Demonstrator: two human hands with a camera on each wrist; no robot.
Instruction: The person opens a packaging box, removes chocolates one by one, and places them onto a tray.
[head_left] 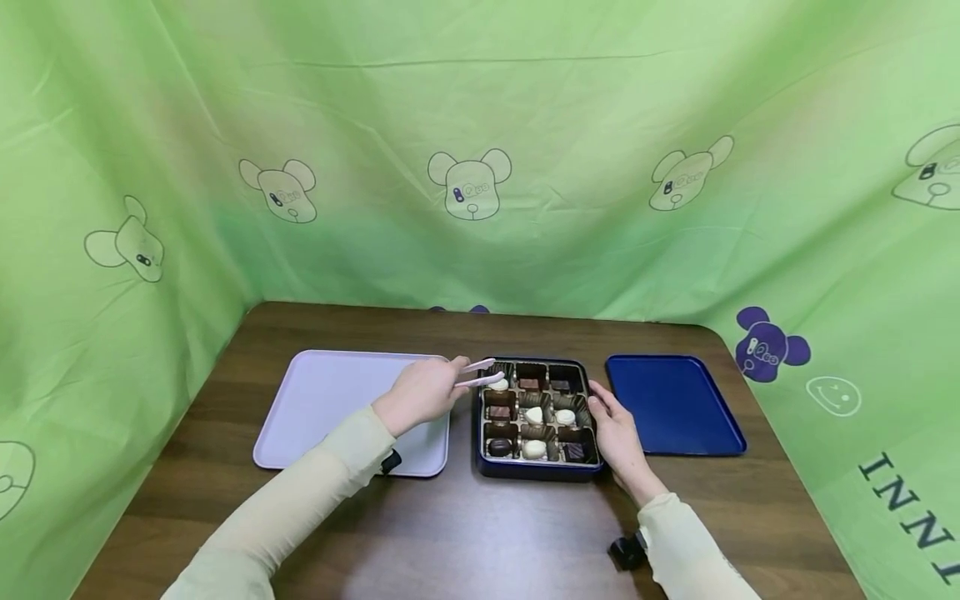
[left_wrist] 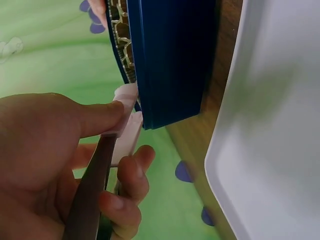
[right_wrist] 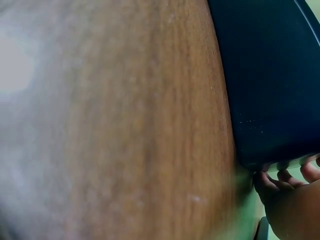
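My left hand (head_left: 426, 390) grips tongs (head_left: 480, 381) with metal arms and pale pink tips, clearly seen in the left wrist view. The tips stand apart over the back-left compartment of a dark blue chocolate box (head_left: 536, 472). A white chocolate (head_left: 499, 385) lies in that compartment, partly covered by the lower tip. Other chocolates, dark and white, sit singly in the divided insert, such as a cream one (head_left: 534, 449) at the front middle. My right hand (head_left: 618, 433) rests against the box's right side, fingertips at its rim.
A pale lilac tray (head_left: 330, 408) lies left of the box, under my left forearm. To the right is a flat dark blue lid or tray (head_left: 671, 404). All stand on a brown wooden table (head_left: 480, 533), with a green printed curtain (head_left: 555, 250) behind.
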